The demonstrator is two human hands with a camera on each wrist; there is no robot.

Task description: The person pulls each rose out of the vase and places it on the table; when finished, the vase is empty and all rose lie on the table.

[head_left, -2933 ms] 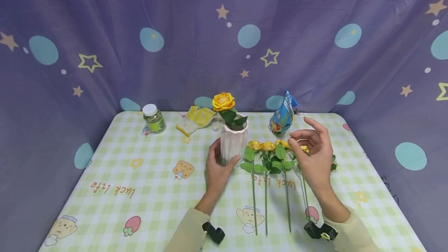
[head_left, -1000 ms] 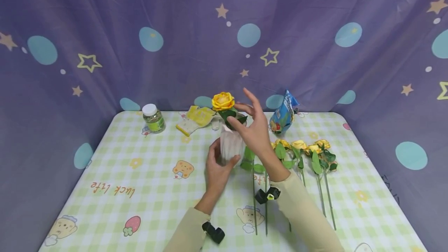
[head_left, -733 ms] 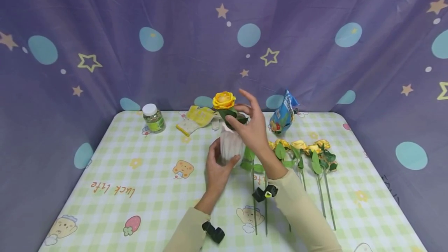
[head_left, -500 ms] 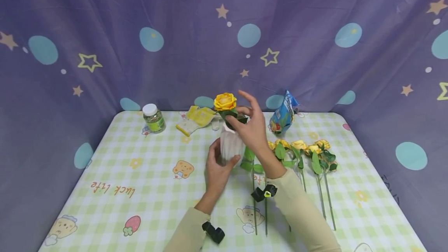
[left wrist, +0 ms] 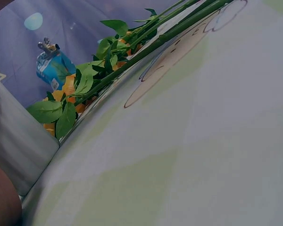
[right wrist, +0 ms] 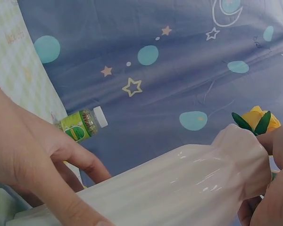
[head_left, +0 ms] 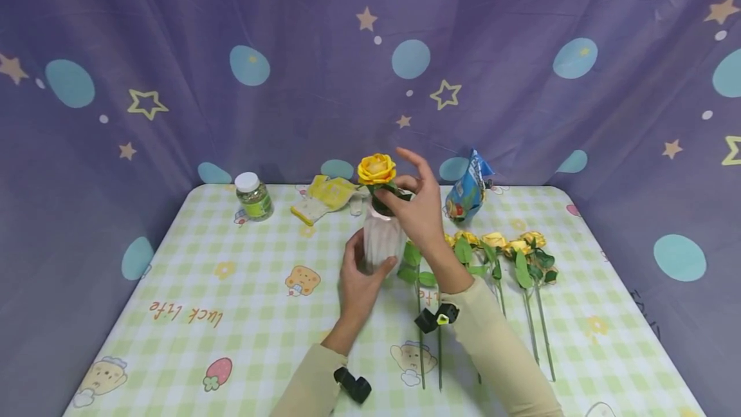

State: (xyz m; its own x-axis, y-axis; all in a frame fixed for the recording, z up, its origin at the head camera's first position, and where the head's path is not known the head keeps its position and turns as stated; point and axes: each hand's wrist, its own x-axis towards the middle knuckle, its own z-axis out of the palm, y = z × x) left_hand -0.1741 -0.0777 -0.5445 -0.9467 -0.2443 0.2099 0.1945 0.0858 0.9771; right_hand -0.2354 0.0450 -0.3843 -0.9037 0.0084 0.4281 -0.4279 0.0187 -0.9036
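A white ribbed vase point(head_left: 384, 242) stands on the checked tablecloth, and my left hand point(head_left: 361, 285) grips its lower body, thumb across the front. One yellow rose point(head_left: 377, 170) rises from the vase mouth, its stem going down inside. With thumb and fingers curled at the stem and leaves just above the rim, my right hand point(head_left: 421, 208) pinches the rose while its index finger points up. The right wrist view shows the glossy vase point(right wrist: 193, 183) lengthwise, with the left hand point(right wrist: 33, 155) around its base.
Several yellow roses point(head_left: 494, 240) lie in a row to the vase's right, stems toward the front. Behind stand a lidded jar point(head_left: 255, 198) and a blue snack bag point(head_left: 466, 192) closed with a clip. A yellow-and-white glove point(head_left: 324, 197) lies behind the vase's left.
My right hand has come from over the lying roses to the vase mouth. The upright rose has shifted slightly right and turned. My left hand stays on the vase.
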